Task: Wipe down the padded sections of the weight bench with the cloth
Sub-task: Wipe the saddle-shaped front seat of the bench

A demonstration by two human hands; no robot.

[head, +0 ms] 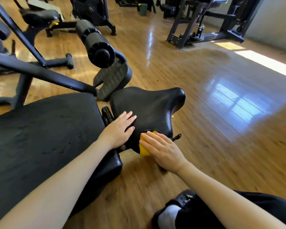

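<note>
The weight bench has a long black back pad (45,138) at the left and a smaller black seat pad (152,104) at the centre. My left hand (119,129) lies flat on the near left part of the seat pad, fingers straight. My right hand (162,149) presses a yellow cloth (144,149) against the seat pad's near edge with straight fingers. Most of the cloth is hidden under that hand.
A black foam roller pad (96,42) and a ribbed footplate (112,80) stand beyond the seat. Bench frame tubes (40,71) run at the left. Other gym machines (205,19) stand at the back. My black shoe (177,210) is on the shiny wooden floor (221,113).
</note>
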